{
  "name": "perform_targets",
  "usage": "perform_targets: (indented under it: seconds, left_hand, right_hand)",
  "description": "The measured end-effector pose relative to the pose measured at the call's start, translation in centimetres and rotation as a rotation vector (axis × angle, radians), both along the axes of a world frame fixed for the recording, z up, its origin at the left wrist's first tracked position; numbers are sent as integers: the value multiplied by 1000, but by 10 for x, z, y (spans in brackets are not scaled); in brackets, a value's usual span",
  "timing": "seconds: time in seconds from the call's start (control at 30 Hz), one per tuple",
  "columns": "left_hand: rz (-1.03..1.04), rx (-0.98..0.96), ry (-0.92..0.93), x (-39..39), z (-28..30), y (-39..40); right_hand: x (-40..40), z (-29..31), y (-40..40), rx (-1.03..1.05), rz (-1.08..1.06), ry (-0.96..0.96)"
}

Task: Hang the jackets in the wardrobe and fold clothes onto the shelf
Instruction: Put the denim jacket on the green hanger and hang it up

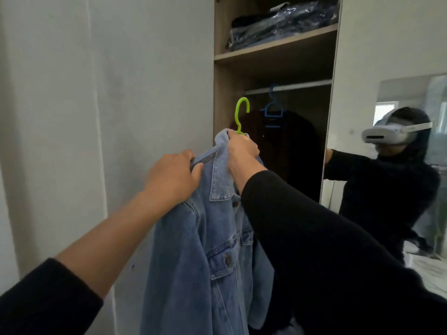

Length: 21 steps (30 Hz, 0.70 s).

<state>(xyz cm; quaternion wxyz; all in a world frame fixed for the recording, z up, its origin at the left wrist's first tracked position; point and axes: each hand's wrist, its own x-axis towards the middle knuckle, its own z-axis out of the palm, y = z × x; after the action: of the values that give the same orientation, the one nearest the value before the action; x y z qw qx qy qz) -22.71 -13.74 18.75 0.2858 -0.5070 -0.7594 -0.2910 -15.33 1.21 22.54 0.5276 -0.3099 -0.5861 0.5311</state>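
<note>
Both arms are raised in front of the open wooden wardrobe (pixel 273 68), holding up a light blue denim jacket (pixel 208 250) on a bright green plastic hanger (pixel 242 114). The left hand (pixel 173 176) is closed over the jacket's shoulder seam, fingers curled on top of the fabric with the thumb pressing the edge from the side. The right hand (pixel 242 148) is clamped at the collar where the hanger's neck rises; the denim bunches inside that fist and the green hook stands up just above the knuckles. The rest of the jacket hangs straight down between the two forearms, chest pocket and buttons facing right.

The hook is below the pale clothes rail (pixel 290 88) and to its left, not touching it. On that rail a blue plastic hanger (pixel 272 105) carries a dark garment (pixel 287 151), just behind the right hand. On the wooden shelf (pixel 275 48) above lie folded dark clothes in clear plastic wrap (pixel 283 22). A wall mirror (pixel 399 97) to the right shows the person in black sleeves wearing a white headset (pixel 387 132).
</note>
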Motion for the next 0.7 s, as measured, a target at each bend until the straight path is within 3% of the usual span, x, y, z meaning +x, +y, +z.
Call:
perform_targets:
  seconds: [0.5,0.7]
  left_hand:
    - [-222,332,-14,-65,45,142]
    - [-294,434,-66,-75,58,202]
  right_hand:
    - [-51,57,105,102,-393,131]
    - [-58,79,149,218,-455,16]
